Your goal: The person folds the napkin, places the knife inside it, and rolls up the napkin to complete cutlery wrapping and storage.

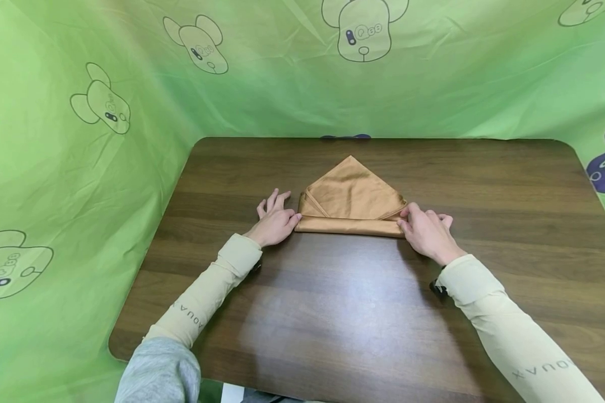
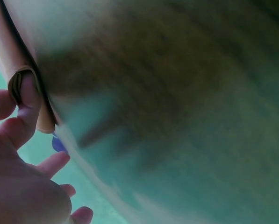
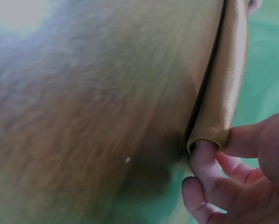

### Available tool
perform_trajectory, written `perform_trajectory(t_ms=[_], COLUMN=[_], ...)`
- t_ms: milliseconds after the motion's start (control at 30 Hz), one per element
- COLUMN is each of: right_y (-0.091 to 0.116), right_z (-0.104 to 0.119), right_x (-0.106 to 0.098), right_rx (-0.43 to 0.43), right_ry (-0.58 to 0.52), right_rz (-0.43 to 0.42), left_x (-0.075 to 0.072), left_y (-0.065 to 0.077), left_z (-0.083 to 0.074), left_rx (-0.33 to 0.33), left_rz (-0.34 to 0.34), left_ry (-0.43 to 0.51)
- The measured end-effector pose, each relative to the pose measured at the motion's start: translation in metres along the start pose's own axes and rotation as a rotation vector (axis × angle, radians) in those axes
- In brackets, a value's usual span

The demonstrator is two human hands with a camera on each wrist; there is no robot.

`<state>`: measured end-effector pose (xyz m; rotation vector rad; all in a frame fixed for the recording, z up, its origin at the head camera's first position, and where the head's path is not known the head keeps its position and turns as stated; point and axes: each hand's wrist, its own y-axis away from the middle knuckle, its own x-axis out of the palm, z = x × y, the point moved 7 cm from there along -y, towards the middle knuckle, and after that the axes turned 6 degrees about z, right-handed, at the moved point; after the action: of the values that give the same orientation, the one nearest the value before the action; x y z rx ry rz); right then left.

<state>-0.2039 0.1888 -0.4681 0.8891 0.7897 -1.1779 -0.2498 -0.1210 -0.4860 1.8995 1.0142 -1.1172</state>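
Note:
A copper-brown satin cloth [image 1: 353, 193] lies on the table, its far part a triangle with the point facing away. Along its near edge runs a flat rolled band [image 1: 350, 225]. My left hand [image 1: 274, 225] pinches the left end of this band; in the left wrist view a finger reaches into the open end of the roll [image 2: 25, 77] while other fingers spread out. At the opposite end, my right hand [image 1: 431, 230] grips the band between thumb and fingers. The right wrist view shows a fingertip tucked inside the roll [image 3: 218, 102] and the thumb against its outside.
The dark wood-grain table [image 1: 333, 313] has rounded corners and a glossy patch of reflected light in front of the cloth. Green sheeting [image 1: 282, 84] with printed cartoon heads hangs behind the table and along its left and right sides.

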Motion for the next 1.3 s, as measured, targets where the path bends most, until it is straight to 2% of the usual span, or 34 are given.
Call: perform_trajectory(t_ms=[200,433,700,867,967,1100,1200,1300], right_y=[-0.003,-0.006,-0.005,-0.002,0.002,0.010,0.018,0.026], right_z=[-0.003,-0.006,-0.012,-0.011,-0.010,-0.007,-0.002,0.007], right_x=[0.001,0.000,0.000,-0.001,-0.005,-0.012,-0.018,-0.021], right_rx=[0.047,0.093,0.137,0.118,0.103,0.053,-0.016,-0.132], right_ry=[-0.019,0.017,0.026,0.027,0.030,0.060,0.081,0.095], right_rz=[0.030,0.068,0.095,0.074,0.030,-0.096,-0.210,-0.319], left_x=[0.001,-0.001,-0.008,-0.014,-0.017,-0.018,-0.018,-0.019], left_y=[-0.002,-0.002,0.002,0.008,0.014,0.025,0.033,0.042], left_z=[0.001,0.003,0.004,-0.001,-0.005,-0.012,-0.019,-0.030], left_rx=[-0.014,-0.045,-0.070,-0.041,-0.008,0.045,0.119,0.224], left_rz=[0.021,0.037,0.023,-0.018,-0.036,-0.070,-0.136,-0.228], left_ry=[-0.023,-0.026,-0.028,-0.066,-0.114,-0.181,-0.267,-0.355])
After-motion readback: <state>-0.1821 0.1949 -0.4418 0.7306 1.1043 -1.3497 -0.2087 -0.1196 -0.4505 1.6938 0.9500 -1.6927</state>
